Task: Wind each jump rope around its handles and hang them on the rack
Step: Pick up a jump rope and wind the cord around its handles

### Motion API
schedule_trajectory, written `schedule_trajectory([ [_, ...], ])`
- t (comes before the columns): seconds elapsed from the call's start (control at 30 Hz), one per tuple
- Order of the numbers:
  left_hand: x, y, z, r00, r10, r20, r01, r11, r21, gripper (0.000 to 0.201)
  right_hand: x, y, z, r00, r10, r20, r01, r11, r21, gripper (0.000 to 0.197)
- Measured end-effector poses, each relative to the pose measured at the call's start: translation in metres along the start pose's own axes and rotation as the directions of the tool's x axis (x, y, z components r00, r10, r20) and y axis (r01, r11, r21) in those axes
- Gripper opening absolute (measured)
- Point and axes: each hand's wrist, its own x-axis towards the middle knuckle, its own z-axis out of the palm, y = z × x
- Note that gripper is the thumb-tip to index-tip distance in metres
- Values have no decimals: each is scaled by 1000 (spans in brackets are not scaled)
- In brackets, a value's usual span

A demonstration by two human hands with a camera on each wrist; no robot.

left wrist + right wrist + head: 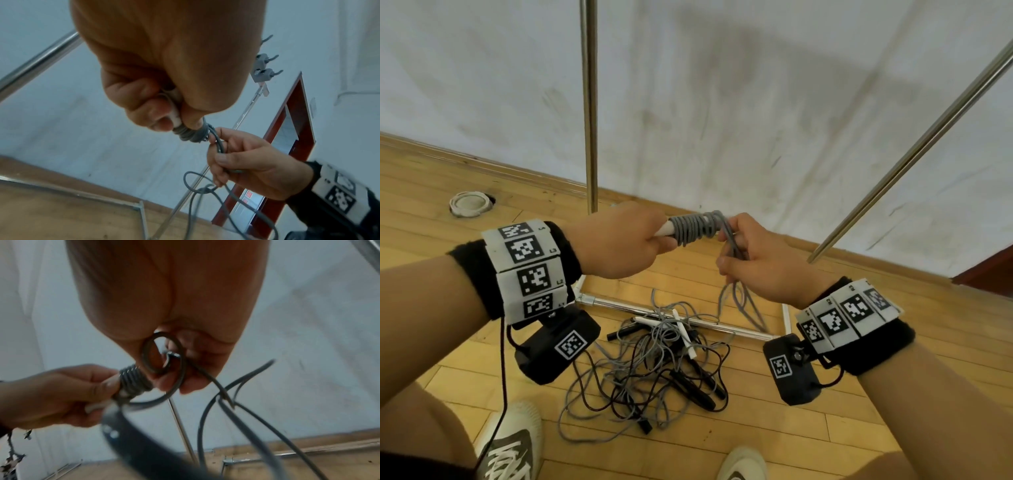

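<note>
My left hand (626, 240) grips the white handles (665, 229) of a grey jump rope, held level at chest height. Grey cord (697, 226) is coiled tightly round the handles just past my fingers (144, 112). My right hand (753, 263) pinches the loose grey cord (221, 146) right beside the coil, and the rest hangs down in loops (739, 305) toward the floor. In the right wrist view the cord makes a small loop (162, 352) at my fingertips. The rack's steel poles (589, 102) rise behind my hands.
A tangle of grey and black jump ropes (654, 363) with white and black handles lies on the wooden floor across the rack's base bar (619, 305). Grey hooks (265, 68) sit on the rack's upper part. My shoes (513, 442) stand near the pile. A white ring (469, 204) lies at the left.
</note>
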Motion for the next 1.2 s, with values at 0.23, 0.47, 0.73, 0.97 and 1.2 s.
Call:
schedule_trajectory([
  [0.23, 3, 3, 0, 990, -55, -126, 28, 977, -212, 25, 7, -4, 19, 953, 14, -303, 21, 993, 113, 16],
  [0.47, 2, 1, -11, 971, -135, -199, 77, 959, -274, 28, 7, -8, 21, 966, -19, -257, 49, 993, 111, 10],
  [0.73, 0, -2, -13, 970, -146, -193, 99, 967, -236, 29, 4, -7, 11, 972, 10, -234, 32, 984, 174, 5],
  [0.97, 1, -3, -16, 966, -159, -205, 100, 958, -270, 29, 5, -13, 13, 959, -25, -281, 91, 970, 225, 44],
  [1.2, -5, 1, -19, 980, -114, -161, 38, 909, -414, 27, 3, -12, 12, 976, -78, -204, 144, 933, 330, 29],
])
